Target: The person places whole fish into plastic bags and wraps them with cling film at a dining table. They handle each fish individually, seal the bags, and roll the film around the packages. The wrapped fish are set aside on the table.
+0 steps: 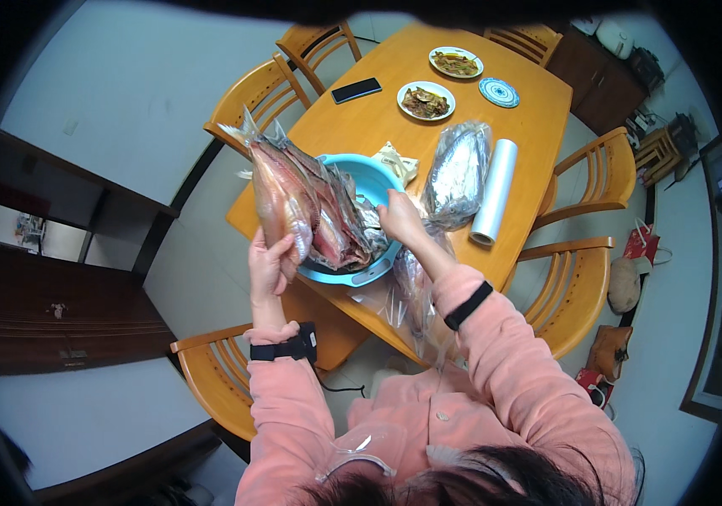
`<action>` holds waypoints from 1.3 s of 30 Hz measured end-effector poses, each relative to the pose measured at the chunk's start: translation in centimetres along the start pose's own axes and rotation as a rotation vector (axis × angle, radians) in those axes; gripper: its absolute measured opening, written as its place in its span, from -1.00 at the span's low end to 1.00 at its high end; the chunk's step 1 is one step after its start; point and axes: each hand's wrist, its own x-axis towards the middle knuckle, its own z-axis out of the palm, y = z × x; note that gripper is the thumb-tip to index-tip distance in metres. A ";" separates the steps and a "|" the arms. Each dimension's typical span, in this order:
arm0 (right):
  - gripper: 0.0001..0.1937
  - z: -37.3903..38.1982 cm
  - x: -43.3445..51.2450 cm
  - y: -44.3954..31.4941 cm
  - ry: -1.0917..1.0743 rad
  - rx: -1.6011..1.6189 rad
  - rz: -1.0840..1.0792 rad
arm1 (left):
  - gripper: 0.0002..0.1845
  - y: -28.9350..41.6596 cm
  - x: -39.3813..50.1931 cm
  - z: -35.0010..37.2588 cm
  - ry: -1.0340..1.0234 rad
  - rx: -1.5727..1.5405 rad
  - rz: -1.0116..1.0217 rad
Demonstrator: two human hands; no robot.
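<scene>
A light-blue plastic basin [367, 171] with a slotted handle sits on the near end of the wooden table, holding several gutted fish [338, 234]. My left hand [272, 259] grips the near end of a split, pinkish fish [275, 196] over the basin's left side, its tail pointing up and away. My right hand [400, 218], fingers curled, is at the basin's right rim, beside a silvery fish part. What its fingers hold cannot be made out. Just right of the basin, a fish in a clear plastic bag [414, 291] lies under my right forearm.
Farther right lie another bagged silver fish [459, 167] and a roll of clear plastic [495, 193]. Behind the basin is a crumpled packet [395, 162]. Two plates of food [426, 101], a patterned blue dish [498, 93] and a phone [356, 91] are farther back. Wooden chairs [579, 174] surround the table [392, 60].
</scene>
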 end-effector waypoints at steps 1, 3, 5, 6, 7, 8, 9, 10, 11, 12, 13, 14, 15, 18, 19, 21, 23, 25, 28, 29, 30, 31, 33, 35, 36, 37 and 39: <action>-0.50 0.8 0.9 0.6 -0.078 -0.022 0.038 | -0.50 0.8 0.3 -0.1 0.000 -0.022 0.023; -0.53 2.8 2.5 1.3 -0.189 0.014 0.157 | -0.50 1.8 1.0 -0.2 0.047 0.002 0.030; -0.53 4.6 3.6 2.1 -0.255 0.068 0.259 | -0.49 1.8 1.6 -0.1 0.090 0.028 0.043; -0.51 5.4 4.0 2.4 -0.266 0.105 0.302 | -0.48 1.4 1.9 -0.1 0.116 0.050 0.048; -0.50 6.2 4.5 2.6 -0.275 0.143 0.347 | -0.48 0.7 2.1 -0.1 0.104 0.044 0.065; -0.46 6.9 5.0 2.8 -0.275 0.147 0.387 | -0.47 -0.2 2.4 -0.1 0.167 0.082 0.022; -0.44 7.3 5.4 3.2 -0.280 0.154 0.376 | -0.46 -1.6 2.4 0.0 0.168 0.008 0.031; -0.43 7.6 5.7 3.4 -0.287 0.153 0.382 | -0.47 -2.7 2.2 -0.2 0.218 0.079 0.001; -0.41 7.7 5.9 3.5 -0.283 0.140 0.403 | -0.47 -3.8 2.0 -0.3 0.261 0.128 -0.048; -0.41 7.8 6.1 3.5 -0.325 0.135 0.445 | -0.46 -5.3 2.0 -0.2 0.272 0.145 -0.038; -0.42 7.7 6.1 3.5 -0.356 0.135 0.441 | -0.44 -6.7 1.9 0.0 0.307 0.155 -0.056; -0.44 7.5 6.2 3.4 -0.369 0.124 0.453 | -0.40 -7.8 1.9 0.2 0.328 0.307 -0.091; -0.45 7.2 6.1 3.2 -0.389 0.100 0.478 | -0.37 -9.2 2.2 0.7 0.285 0.348 -0.018; -0.50 5.9 5.8 2.4 -0.402 0.054 0.480 | -0.34 -11.5 3.1 1.9 0.251 0.446 0.047; -0.53 5.6 5.8 1.9 -0.394 0.044 0.463 | -0.30 -11.7 3.5 2.3 0.294 0.460 0.033; -0.58 5.4 5.7 1.1 -0.372 0.027 0.430 | -0.20 -11.6 4.3 3.3 0.413 0.474 -0.056; -0.54 5.6 5.2 0.5 -0.344 -0.028 0.382 | 0.06 -10.7 4.6 4.2 0.374 0.591 -0.064; -0.48 6.3 4.2 0.1 -0.265 -0.095 0.342 | 0.17 -9.8 4.9 5.3 0.383 0.891 -0.069; -0.50 7.1 3.1 0.1 -0.245 0.132 0.383 | 0.28 -9.0 5.5 6.3 0.401 1.200 -0.156; -0.52 7.3 2.6 0.0 -0.211 0.185 0.398 | 0.29 -8.8 5.6 6.2 0.393 1.266 -0.165; -0.56 7.4 2.2 0.0 -0.164 0.205 0.360 | 0.27 -8.8 5.6 6.1 0.407 1.319 -0.157; -0.56 7.3 1.8 0.0 -0.144 0.218 0.323 | 0.26 -8.8 5.6 5.7 0.404 1.351 -0.153; -0.56 7.1 1.2 -0.1 -0.109 0.236 0.254 | 0.23 -8.9 5.4 4.5 0.400 1.414 -0.146; -0.56 6.6 1.0 -0.1 -0.112 0.268 0.274 | 0.12 -9.0 5.4 3.1 0.355 1.348 0.043; -0.56 6.2 1.1 0.0 -0.097 0.288 0.291 | 0.09 -9.0 5.3 2.4 0.347 1.295 0.066; -0.56 5.8 1.3 0.0 -0.076 0.312 0.298 | 0.05 -8.9 5.2 1.7 0.343 1.239 0.095; -0.53 4.6 2.0 0.3 0.029 0.362 0.293 | 0.00 -8.2 5.1 0.5 0.398 1.118 0.052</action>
